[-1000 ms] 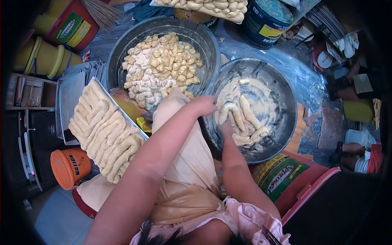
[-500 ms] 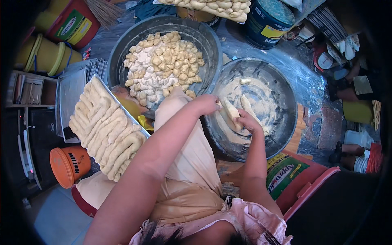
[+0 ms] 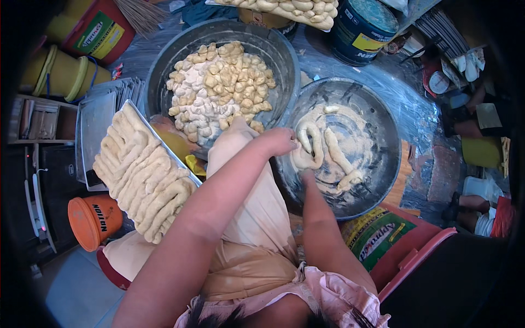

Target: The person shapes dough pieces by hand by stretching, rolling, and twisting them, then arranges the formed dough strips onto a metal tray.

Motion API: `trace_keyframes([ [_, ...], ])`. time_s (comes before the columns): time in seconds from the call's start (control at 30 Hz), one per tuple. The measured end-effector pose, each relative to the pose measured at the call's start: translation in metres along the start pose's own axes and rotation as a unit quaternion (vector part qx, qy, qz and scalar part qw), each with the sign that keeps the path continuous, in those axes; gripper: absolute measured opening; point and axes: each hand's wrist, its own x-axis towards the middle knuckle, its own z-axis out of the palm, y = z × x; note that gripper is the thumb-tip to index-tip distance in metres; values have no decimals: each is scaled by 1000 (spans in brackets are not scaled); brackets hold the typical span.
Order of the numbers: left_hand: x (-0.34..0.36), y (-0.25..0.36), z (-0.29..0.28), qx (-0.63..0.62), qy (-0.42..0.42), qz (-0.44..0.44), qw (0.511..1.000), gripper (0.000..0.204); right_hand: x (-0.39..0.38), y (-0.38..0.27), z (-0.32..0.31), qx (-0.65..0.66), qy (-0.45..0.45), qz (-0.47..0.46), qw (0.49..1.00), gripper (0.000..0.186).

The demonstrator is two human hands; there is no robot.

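My left hand (image 3: 280, 141) is at the left rim of the right-hand dark basin (image 3: 386, 126), its fingers curled together beside a dough rope (image 3: 318, 143) bent into a narrow loop. What those fingers hold, if anything, is hidden. My right hand (image 3: 308, 176) reaches low inside the basin, just below the loop; its fingers are hidden. A second dough rope (image 3: 339, 154) lies to the right on the floured bottom, with a lump at its near end. One small dough piece (image 3: 331, 109) rests near the far side.
A larger basin (image 3: 158, 60) at upper left holds many dough lumps (image 3: 235, 76), partly floured. Left of my leg, a tray (image 3: 183, 165) bears rows of dough ropes (image 3: 142, 175). Buckets stand around: orange (image 3: 85, 224), dark blue (image 3: 355, 41), red (image 3: 421, 254). Another dough tray (image 3: 322, 24) is beyond.
My right hand has come off the dough rope and moved left and toward me. The rope, straighter before, now lies looped on the basin bottom. The left hand has barely moved.
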Motion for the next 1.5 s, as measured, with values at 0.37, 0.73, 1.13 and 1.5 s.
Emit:
trace_keyframes([
  [0.37, 5, -16, 5, 8, 28, 18, 999, 41, 22, -48, -102, 512, -68, -102, 850, 33],
  [0.73, 10, -20, 7, -2, 47, 10, 999, 42, -10, -21, -7, 307, 171, -8, 936, 50],
  [1.13, 1, 20, 40, -9, 356, 311, 881, 60, -174, -108, -216, 456, -73, -326, 825, 32],
  [1.5, -27, 26, 51, -144, 75, 254, 954, 47, -295, -105, -313, 619, 208, -544, 527, 49],
])
